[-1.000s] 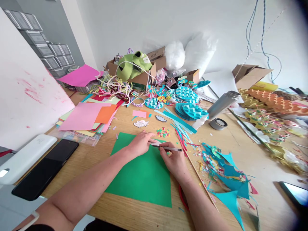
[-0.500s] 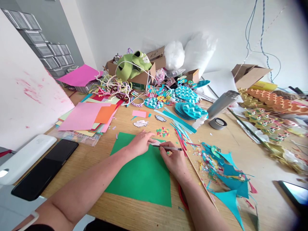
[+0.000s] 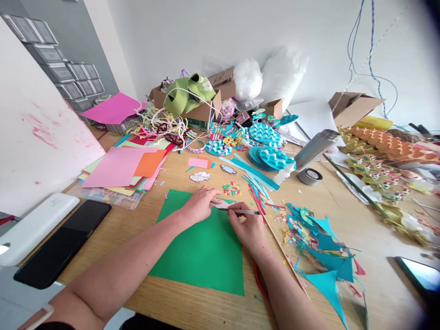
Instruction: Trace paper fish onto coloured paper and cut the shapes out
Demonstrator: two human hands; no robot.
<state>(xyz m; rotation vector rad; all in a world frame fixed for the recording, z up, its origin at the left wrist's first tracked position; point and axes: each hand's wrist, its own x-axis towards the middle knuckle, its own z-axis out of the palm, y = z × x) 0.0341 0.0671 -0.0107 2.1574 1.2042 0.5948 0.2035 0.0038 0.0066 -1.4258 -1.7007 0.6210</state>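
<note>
A green paper sheet (image 3: 202,250) lies on the wooden table in front of me. My left hand (image 3: 199,204) rests flat on its far edge, fingers pressing down a small pale paper cut-out (image 3: 222,203). My right hand (image 3: 248,228) is closed around a thin pen (image 3: 244,212), whose tip touches the edge of that cut-out. Two small fish cut-outs (image 3: 200,176) lie just beyond the green sheet.
Stacked coloured sheets (image 3: 123,167) lie at the left, a black phone (image 3: 62,243) and white device nearer me. Teal scraps (image 3: 323,247), a wooden stick (image 3: 285,252), blue scalloped discs (image 3: 271,158), tape roll (image 3: 310,176) and steel flask (image 3: 316,147) crowd the right. Cardboard boxes line the back.
</note>
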